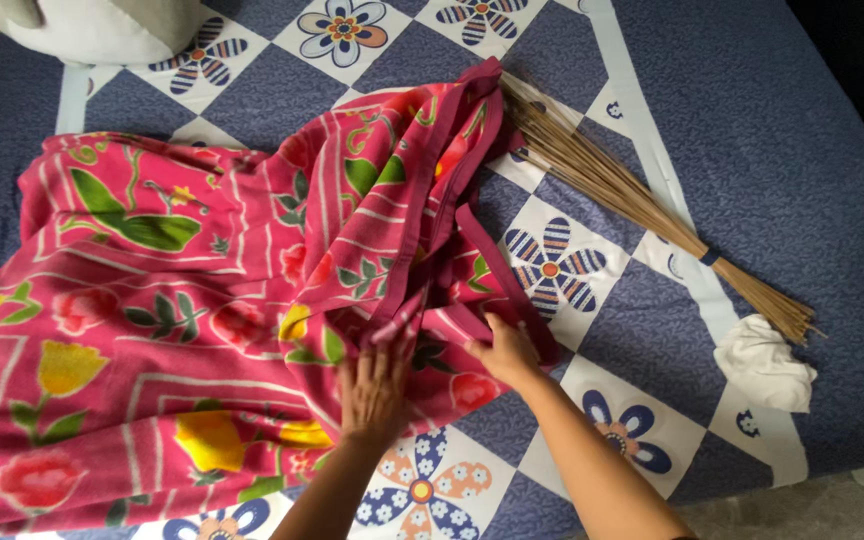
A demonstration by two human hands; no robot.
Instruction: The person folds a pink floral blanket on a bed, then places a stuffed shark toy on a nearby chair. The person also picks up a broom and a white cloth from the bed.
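Note:
A large pink blanket (182, 300) with red, yellow and green flowers lies crumpled across a bed. My left hand (376, 385) rests flat on its near edge, fingers spread. Just to the right, my right hand (504, 350) pinches the dark pink border of the blanket where it folds over. Both hands are close together at the blanket's lower right corner.
The bed is covered by a blue and white sheet (752, 150) with flower squares. A bundle broom of thin brown sticks (632, 195) lies diagonally at the right, beside a crumpled white cloth (767, 362). A white pillow (102, 25) sits at the top left.

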